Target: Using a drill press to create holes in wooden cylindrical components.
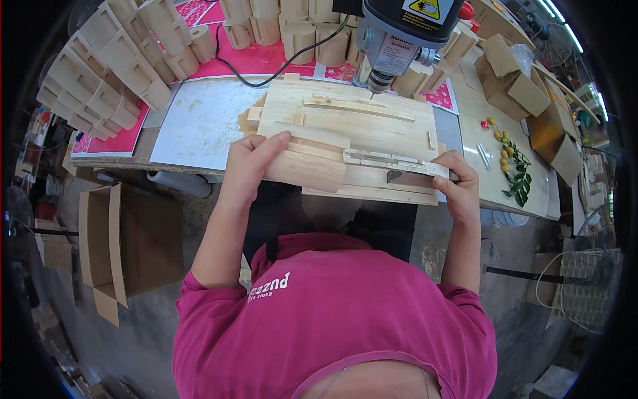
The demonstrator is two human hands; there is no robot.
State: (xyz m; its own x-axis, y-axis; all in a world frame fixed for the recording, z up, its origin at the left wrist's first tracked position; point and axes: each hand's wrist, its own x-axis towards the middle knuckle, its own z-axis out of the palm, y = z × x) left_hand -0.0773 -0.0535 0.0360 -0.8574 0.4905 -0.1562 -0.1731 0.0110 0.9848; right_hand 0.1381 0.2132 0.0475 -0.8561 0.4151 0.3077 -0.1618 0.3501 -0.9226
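Left hand (251, 163) grips the left end of a rounded wooden block (307, 167), thumb on top, at the near edge of a pale wooden board (372, 122). Right hand (461, 183) pinches a metal tool (399, 161), seemingly a caliper; whether its tip touches the block's right end is hard to tell. Above the board's far side hangs a drill press (392, 50); farther left stand stacked wooden pieces (119, 53), and a leafy sprig (518, 178) lies rightward.

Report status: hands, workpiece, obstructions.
Left hand gripping rounded wooden block. Right hand holding slim metal tool, its end at the block. Drill bit beyond, apart from both hands.
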